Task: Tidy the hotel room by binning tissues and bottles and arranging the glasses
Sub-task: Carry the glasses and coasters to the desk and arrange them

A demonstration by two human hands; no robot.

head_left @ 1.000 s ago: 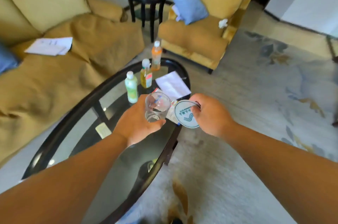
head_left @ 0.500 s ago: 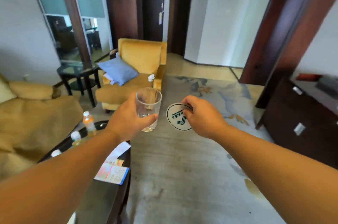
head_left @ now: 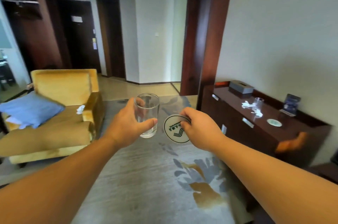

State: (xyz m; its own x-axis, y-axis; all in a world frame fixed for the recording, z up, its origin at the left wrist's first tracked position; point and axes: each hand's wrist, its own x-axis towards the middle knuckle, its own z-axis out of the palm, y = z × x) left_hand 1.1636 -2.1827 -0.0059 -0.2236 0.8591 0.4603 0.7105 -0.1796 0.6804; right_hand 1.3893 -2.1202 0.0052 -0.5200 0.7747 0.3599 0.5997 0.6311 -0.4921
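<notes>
My left hand [head_left: 128,125] grips an empty clear drinking glass [head_left: 147,114], held upright in front of me above the carpet. Beside it my right hand [head_left: 200,128] pinches a round white coaster [head_left: 174,129] printed with a green logo. On the dark wooden sideboard [head_left: 237,114] at the right stand a second clear glass [head_left: 258,104], crumpled white tissues [head_left: 247,104] and another round coaster [head_left: 274,122]. A crumpled tissue [head_left: 80,109] lies on the seat of the yellow armchair [head_left: 60,114].
A dark tissue box [head_left: 241,87] and a small card stand [head_left: 290,104] sit on the sideboard. A blue cushion [head_left: 29,109] rests on the armchair. Patterned grey carpet [head_left: 164,178] lies between chair and sideboard, and a hallway with dark doors lies behind.
The view has swung up and right from the glass coffee table with its bottles to the sideboard. Both hands carried the glass and coaster along, still gripped the same way.
</notes>
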